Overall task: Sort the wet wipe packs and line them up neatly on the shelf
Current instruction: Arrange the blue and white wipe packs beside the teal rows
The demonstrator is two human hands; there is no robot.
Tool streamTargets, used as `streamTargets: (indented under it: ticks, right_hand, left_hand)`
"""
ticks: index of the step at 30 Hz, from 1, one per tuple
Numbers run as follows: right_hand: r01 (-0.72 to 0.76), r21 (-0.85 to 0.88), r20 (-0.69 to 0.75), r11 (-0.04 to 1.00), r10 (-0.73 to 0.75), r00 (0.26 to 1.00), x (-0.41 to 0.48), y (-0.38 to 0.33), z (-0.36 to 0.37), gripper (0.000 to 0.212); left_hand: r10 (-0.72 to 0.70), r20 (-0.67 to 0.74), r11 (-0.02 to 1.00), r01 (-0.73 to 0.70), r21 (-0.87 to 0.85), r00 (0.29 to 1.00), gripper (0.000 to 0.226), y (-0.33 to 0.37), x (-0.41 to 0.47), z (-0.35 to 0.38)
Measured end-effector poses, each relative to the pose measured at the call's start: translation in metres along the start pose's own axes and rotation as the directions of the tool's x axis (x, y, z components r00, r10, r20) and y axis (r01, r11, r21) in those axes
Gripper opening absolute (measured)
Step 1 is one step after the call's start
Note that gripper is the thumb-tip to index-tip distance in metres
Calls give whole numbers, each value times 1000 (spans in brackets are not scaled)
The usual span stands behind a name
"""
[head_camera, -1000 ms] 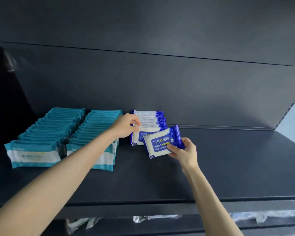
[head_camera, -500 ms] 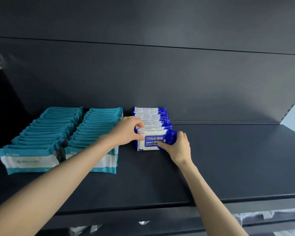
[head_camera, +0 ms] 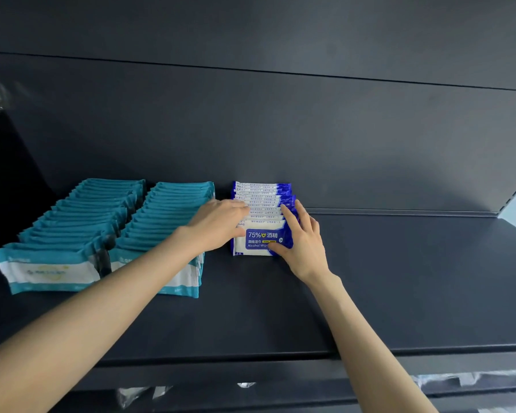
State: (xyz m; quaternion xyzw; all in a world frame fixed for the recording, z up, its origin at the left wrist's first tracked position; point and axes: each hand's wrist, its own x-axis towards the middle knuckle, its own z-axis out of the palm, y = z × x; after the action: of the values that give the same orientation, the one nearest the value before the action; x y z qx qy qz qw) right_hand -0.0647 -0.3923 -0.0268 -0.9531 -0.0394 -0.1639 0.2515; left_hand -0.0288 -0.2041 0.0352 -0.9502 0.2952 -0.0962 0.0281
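A single head-worn wide-angle camera is looking forward and slightly down, facing the dark shelf (head_camera: pixel 399 278) from close by.

On the dark shelf (head_camera: pixel 399 293) three rows of wet wipe packs lean one behind another, reaching towards the back panel (head_camera: pixel 310 138). At the left are the outer teal row (head_camera: pixel 81 216) and the inner teal row (head_camera: pixel 167 216), and just beside them is a shorter blue-and-white row (head_camera: pixel 261 198). The left hand (head_camera: pixel 218 226) lies over the tops of the blue-and-white row from its left side, fingers nearly straight. The right hand (head_camera: pixel 306 248) presses against the row's right side with straight fingers (head_camera: pixel 289 219) — its thumb rests on the face of the front pack (head_camera: pixel 258 241), printed "75%".
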Motion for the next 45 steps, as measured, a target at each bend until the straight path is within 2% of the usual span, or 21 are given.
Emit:
streamTargets:
  ticks: [10,15,17,22,26,31,35,38,42,45]
  right_hand:
    - [10,-138,35,990,-5,999,2,-1,0,76]
    - [18,-152,82,988,-6,997,2,-5,-10,77]
    - [29,-131,54,991,-22,998,-2,-8,-19,72]
    - [70,-42,-116,997,-74,991,-28,-20,-55,47]
    - [100,-11,-263,995,-99,960,-64,-29,-80,33]
    - [71,-32,-433,997,-78,898,-133,-35,-94,26]
    - [-17,-35,-474,999,-2,880,-215,-38,-93,33]
    - [-153,-45,-457,987,116,882,-285,-37,-86,27]
    - [-326,-53,-399,944,279,874,-381,-36,-74,28]
    - [-455,-84,-347,887,402,847,-455,-36,-68,24]
  left_hand:
    - [-52,40,997,50,52,998,40,6,1,2]
    - [-101,40,994,98,56,994,42,14,-7,-4]
    - [-131,13,990,131,47,991,42,18,-12,-9]
    - [-187,-162,977,166,-136,969,40,39,-35,-31]
    - [-244,-336,943,142,-300,910,38,67,-66,-48]
    - [-205,-523,904,-45,-425,827,33,105,-121,-43]
    - [-175,-475,838,-123,-532,863,41,141,-175,-19]
    - [-90,-413,783,-192,-592,906,41,172,-215,6]
    - [21,-253,710,-193,-677,967,42,217,-269,38]
    - [112,-122,682,-166,-712,986,42,250,-306,55]
